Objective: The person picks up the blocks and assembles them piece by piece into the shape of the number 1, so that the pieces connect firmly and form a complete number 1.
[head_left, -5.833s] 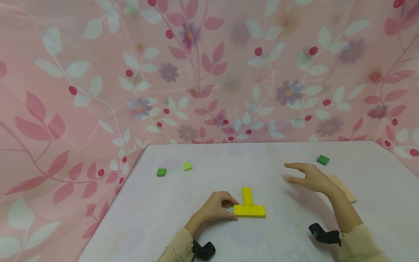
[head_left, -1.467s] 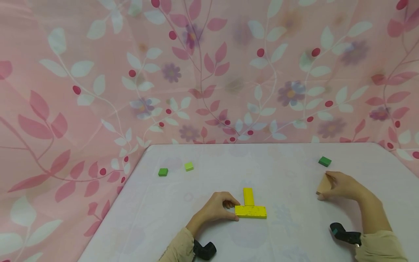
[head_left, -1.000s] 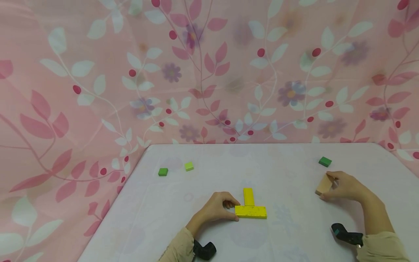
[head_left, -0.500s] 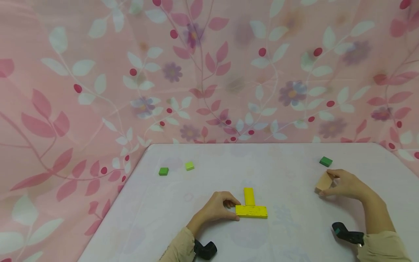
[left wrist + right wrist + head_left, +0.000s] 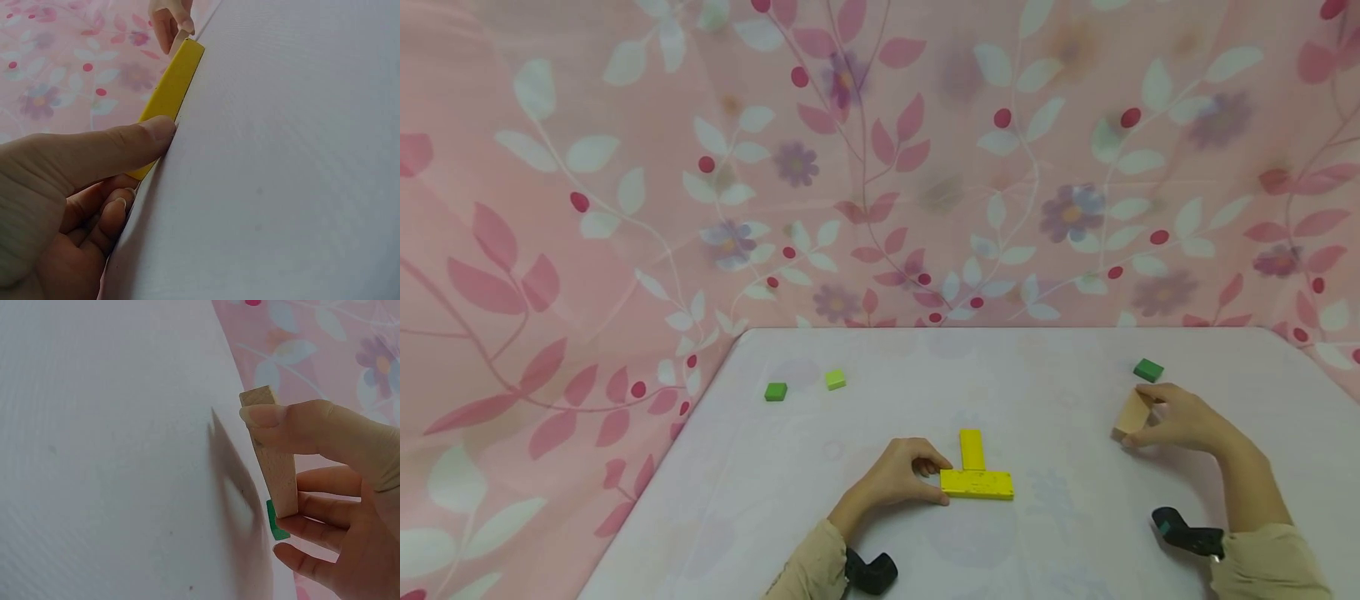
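Near the middle of the table my left hand (image 5: pixel 898 473) pinches the left end of a yellow rectangular block (image 5: pixel 977 484), thumb on the near side. A second, narrower yellow block (image 5: pixel 972 449) stands off its far side, so the two form an upside-down T. On the right, my right hand (image 5: pixel 1187 419) grips a plain wooden block (image 5: pixel 1133 414) between thumb and fingers. In the right wrist view this wooden block (image 5: pixel 275 462) is held tilted above the table, its shadow falling beside it.
A dark green block (image 5: pixel 1148 370) lies just beyond the right hand. Two lighter green blocks, one mid-green (image 5: pixel 776 392) and one lime (image 5: pixel 835 380), lie at the far left of the white-covered table (image 5: pixel 700 500). A pink floral cloth (image 5: pixel 880 167) hangs behind.
The right hand, empty at first while the wooden block lay on the table, now holds that block and has lately shifted slightly left. The left hand and yellow blocks have stayed put.
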Demonstrator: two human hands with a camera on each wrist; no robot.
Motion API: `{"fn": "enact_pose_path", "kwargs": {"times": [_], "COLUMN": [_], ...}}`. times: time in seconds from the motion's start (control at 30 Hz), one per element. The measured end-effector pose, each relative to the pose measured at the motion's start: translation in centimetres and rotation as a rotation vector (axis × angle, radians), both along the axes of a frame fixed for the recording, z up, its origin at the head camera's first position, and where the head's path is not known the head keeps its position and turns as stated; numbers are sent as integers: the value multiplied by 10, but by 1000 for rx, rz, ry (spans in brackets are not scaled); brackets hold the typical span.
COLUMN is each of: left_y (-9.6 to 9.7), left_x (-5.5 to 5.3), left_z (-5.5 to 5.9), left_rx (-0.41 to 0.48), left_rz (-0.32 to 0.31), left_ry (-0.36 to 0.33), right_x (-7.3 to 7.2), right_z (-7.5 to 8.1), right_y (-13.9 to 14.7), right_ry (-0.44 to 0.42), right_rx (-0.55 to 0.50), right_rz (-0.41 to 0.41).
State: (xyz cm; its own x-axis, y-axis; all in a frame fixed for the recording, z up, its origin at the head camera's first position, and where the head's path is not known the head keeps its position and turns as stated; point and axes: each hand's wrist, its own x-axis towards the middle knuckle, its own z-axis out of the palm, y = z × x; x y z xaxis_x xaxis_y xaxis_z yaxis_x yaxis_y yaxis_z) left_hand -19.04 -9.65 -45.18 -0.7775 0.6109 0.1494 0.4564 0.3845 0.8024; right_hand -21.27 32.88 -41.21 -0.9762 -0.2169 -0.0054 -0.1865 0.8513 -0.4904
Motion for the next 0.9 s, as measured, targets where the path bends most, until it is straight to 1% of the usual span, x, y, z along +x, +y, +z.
{"fn": "enact_pose_path", "kwargs": {"times": [0.13,0.27,0.53,0.77,0.9], "left_y": [0,0,0,-1,-1], "left_x": [0,1,1,1,0], "left_z": [0,1,1,2,1], "left_rx": [0,-1,-8,-10,-8], "left_rz": [-3,-1,-12,-7,-12], "left_ry": [4,6,29,33,31], "right_x": [-3,-7,-11,-17,-20], "right_z": [-1,-2,0,0,1], "right_y": [-5,-11,-24,-33,-38], "right_ry": [22,44,44,70,72], "right_rx": [10,-7,-48,-37,-27], "right_rz": [21,47,69,97,108]}}
